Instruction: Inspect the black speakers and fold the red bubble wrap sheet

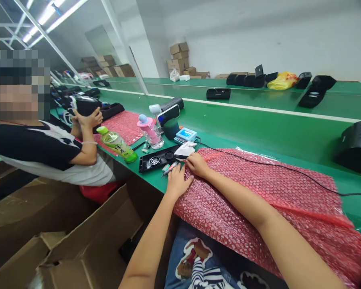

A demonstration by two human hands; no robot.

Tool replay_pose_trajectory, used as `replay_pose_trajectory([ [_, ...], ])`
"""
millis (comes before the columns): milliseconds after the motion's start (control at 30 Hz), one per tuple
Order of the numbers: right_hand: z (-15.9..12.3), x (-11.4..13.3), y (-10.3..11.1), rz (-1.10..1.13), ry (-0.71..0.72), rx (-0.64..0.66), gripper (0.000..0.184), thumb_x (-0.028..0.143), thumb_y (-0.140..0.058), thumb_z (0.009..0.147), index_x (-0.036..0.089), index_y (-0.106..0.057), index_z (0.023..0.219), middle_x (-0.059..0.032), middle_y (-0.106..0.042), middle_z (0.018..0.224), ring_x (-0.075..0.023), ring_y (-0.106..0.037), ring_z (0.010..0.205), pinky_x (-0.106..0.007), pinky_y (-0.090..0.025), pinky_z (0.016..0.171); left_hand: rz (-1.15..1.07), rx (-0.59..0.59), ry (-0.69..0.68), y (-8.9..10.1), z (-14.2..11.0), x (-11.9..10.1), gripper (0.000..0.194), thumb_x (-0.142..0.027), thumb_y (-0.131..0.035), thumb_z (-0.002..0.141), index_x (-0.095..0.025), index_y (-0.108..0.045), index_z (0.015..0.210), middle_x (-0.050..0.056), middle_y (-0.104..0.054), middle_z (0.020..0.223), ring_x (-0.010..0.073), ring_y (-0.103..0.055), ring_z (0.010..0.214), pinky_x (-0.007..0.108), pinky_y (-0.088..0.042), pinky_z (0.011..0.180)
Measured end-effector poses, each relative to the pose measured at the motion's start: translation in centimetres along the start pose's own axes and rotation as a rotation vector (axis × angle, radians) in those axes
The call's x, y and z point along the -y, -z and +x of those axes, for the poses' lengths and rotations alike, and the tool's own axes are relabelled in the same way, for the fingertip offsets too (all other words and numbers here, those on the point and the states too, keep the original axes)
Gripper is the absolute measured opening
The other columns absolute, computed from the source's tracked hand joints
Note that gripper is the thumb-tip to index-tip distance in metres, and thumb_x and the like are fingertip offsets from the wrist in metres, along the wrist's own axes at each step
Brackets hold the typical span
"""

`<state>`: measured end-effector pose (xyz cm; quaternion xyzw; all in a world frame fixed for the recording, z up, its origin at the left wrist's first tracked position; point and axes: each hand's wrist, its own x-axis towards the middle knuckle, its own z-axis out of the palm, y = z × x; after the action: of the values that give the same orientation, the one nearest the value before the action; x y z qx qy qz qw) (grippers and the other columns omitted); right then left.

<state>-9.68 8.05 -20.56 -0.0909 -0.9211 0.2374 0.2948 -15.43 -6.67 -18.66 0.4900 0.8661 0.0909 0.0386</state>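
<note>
While reaching over red bubble wrap (237, 212), rests left hand (178, 182), unclenched with spread fingers, at its far left corner, just beside a thin tube (171, 168). Curls right hand (198, 165) close to a white tissue (185, 149); cannot tell whether pinching anything. Just beyond, note black panel (165, 156) lying flat, then blue-screened box (186, 134). Farther off, note black case (218, 94) on green belt (258, 110).

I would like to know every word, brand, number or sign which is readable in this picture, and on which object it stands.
"Me Ki", or something near it: on the green bottle; blurred, so the spelling is uncertain.
Black panel: a white round emblem, no readable lettering.
Small device with a lit screen: characters too small to read.
Black case on the right: pale mark, too blurred.
</note>
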Motion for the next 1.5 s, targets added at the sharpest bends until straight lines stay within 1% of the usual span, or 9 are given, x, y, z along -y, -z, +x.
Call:
replay_pose_trajectory([
  [200, -0.2, 0.3, -0.6, -0.139, 0.081, 0.118, 0.022, 0.012, -0.049, 0.094, 0.014, -0.062, 0.077, -0.0086, -0.059, 0.086, -0.0191, -0.047, 0.081, -0.028, -0.036, 0.073, 0.028, -0.189, 0.126, 0.0, -1.1, -0.7, 0.049, -0.046, -0.053, 0.087, -0.018, -0.064, 0.125, 0.012, -0.058, 0.132, 0.0318, -0.049, 0.122, 0.043, -0.038, 0.106],
  [367, 0.0, 0.6, -0.5, -0.199, 0.122, 0.23, 0.019, 0.012, -0.053, 0.092, 0.012, -0.066, 0.078, -0.0087, -0.06, 0.084, -0.0182, -0.048, 0.077, -0.027, -0.035, 0.068, 0.057, -0.256, 0.161, -0.2, -1.9, -1.2, 0.041, -0.042, -0.049, 0.089, -0.019, -0.071, 0.114, 0.012, -0.065, 0.11, 0.0315, -0.055, 0.103, 0.044, -0.043, 0.093],
  [633, 0.2, 1.2, 0.4, -0.243, 0.193, 0.383, 0.012, 0.009, -0.059, 0.083, 0.009, -0.069, 0.077, -0.0105, -0.061, 0.085, -0.0189, -0.05, 0.075, -0.029, -0.038, 0.07, 0.082, -0.259, 0.104, -0.2, -1.7, -1.1, 0.037, -0.037, -0.048, 0.089, -0.016, -0.07, 0.109, 0.01, -0.056, 0.136, 0.0323, -0.047, 0.122, 0.044, -0.037, 0.103],
  [733, -0.1, 0.9, 0.8, -0.23, 0.222, 0.424, 0.011, 0.008, -0.06, 0.081, 0.007, -0.071, 0.083, -0.0126, -0.061, 0.089, -0.0205, -0.051, 0.079, -0.03, -0.04, 0.074, 0.085, -0.23, 0.078, -0.2, -1.6, -1.2, 0.037, -0.036, -0.045, 0.09, -0.013, -0.067, 0.11, 0.013, -0.061, 0.13, 0.0311, -0.048, 0.123, 0.044, -0.037, 0.105],
  [933, -1.2, 0.8, 1.3, -0.196, 0.242, 0.414, 0.027, 0.007, -0.059, 0.082, 0.003, -0.068, 0.107, -0.0181, -0.063, 0.106, -0.0246, -0.054, 0.095, -0.037, -0.042, 0.091, 0.101, -0.216, 0.051, -0.2, -1.5, -1.4, 0.057, -0.033, -0.041, 0.09, -0.008, -0.043, 0.141, 0.015, -0.048, 0.146, 0.0332, -0.027, 0.142, 0.053, -0.023, 0.114],
  [1100, -1.9, 2.2, 2.1, -0.223, 0.202, 0.386, 0.025, 0.008, -0.059, 0.085, 0.005, -0.067, 0.109, -0.0166, -0.064, 0.111, -0.0219, -0.057, 0.1, -0.033, -0.043, 0.094, 0.107, -0.15, 0.003, -0.2, -0.7, -1.3, 0.051, -0.029, -0.036, 0.09, -0.01, -0.052, 0.135, 0.017, -0.06, 0.131, 0.0367, -0.047, 0.125, 0.068, -0.021, 0.109],
  [1267, -7.7, 3.0, 6.3, -0.341, 0.096, 0.364, 0.037, 0.017, -0.056, 0.091, 0.01, -0.059, 0.128, -0.0204, -0.055, 0.131, -0.0294, -0.053, 0.117, -0.043, -0.041, 0.099, 0.163, -0.135, -0.031, -0.3, -0.1, -1.2, 0.053, -0.032, -0.031, 0.09, -0.01, -0.057, 0.132, 0.016, -0.055, 0.138, 0.039, -0.047, 0.122, 0.071, -0.024, 0.106],
  [1367, -13.9, 3.1, 10.8, -0.501, -0.041, 0.338, 0.04, 0.02, -0.051, 0.095, 0.015, -0.054, 0.135, -0.0213, -0.05, 0.137, -0.0347, -0.047, 0.125, -0.055, -0.035, 0.103, 0.176, -0.14, -0.056, -0.2, 0.0, -1.0, 0.055, -0.034, -0.029, 0.09, -0.009, -0.057, 0.131, 0.016, -0.054, 0.139, 0.0399, -0.045, 0.124, 0.073, -0.025, 0.103],
  [1500, -21.8, 2.7, 17.5, -0.713, -0.31, 0.283, 0.041, 0.017, -0.048, 0.095, 0.015, -0.055, 0.135, -0.02, -0.054, 0.133, -0.0341, -0.048, 0.123, -0.056, -0.033, 0.103, 0.244, -0.219, -0.096, 0.9, -0.6, -1.6, 0.054, -0.036, -0.03, 0.09, -0.008, -0.06, 0.126, 0.021, -0.053, 0.137, 0.0429, -0.041, 0.127, 0.075, -0.025, 0.101],
])
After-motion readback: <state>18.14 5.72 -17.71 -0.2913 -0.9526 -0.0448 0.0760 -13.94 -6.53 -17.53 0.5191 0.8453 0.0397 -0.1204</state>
